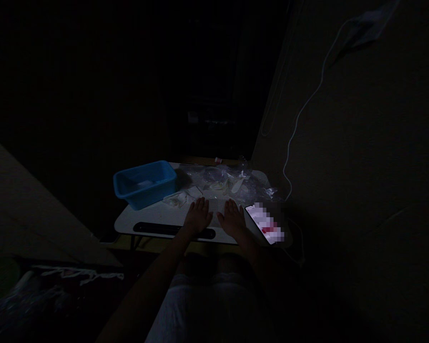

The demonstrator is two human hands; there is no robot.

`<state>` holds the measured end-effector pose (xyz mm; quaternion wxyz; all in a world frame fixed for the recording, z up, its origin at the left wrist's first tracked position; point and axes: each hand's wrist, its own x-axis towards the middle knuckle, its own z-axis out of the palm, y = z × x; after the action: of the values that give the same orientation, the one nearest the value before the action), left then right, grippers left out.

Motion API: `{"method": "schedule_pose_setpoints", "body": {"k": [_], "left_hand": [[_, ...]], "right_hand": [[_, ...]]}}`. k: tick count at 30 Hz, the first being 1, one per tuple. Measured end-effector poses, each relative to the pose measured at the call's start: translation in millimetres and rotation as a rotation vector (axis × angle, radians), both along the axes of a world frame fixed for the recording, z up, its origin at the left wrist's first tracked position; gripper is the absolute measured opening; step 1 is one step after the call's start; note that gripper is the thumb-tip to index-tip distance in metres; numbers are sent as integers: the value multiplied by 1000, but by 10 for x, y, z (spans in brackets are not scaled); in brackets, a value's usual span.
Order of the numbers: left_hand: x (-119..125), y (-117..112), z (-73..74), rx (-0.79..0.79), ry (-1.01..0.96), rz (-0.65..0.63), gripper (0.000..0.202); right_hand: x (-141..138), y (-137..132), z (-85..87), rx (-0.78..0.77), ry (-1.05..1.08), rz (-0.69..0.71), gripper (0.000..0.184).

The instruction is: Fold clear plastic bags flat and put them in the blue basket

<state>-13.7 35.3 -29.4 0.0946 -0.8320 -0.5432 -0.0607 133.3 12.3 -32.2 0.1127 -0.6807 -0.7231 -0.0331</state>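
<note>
My left hand (199, 216) lies palm down over the white table (128, 221), fingers stretched forward and holding nothing. Beside it, my right hand (232, 218) lies the same way, its thumb pointing toward the left one. Just right of my right hand is a phone (262, 221) with a lit screen, partly blurred out. Ahead of the fingertips, crumpled clear plastic bags (243, 183) spread over the far part of the table. Small pale packets or wrappers (182, 197) rest ahead of my left hand.
A blue plastic basin (146, 186) stands on the table's left side. Along the near edge runs a black slotted strip (157, 229). A white cable (300, 114) hangs down the right wall from a socket. The room is very dark.
</note>
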Motion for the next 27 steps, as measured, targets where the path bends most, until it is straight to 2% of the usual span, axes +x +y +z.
{"method": "schedule_pose_setpoints", "body": {"k": [27], "left_hand": [[0, 1, -10, 10, -27, 1, 53]], "right_hand": [[1, -26, 53, -27, -12, 1, 62]]}}
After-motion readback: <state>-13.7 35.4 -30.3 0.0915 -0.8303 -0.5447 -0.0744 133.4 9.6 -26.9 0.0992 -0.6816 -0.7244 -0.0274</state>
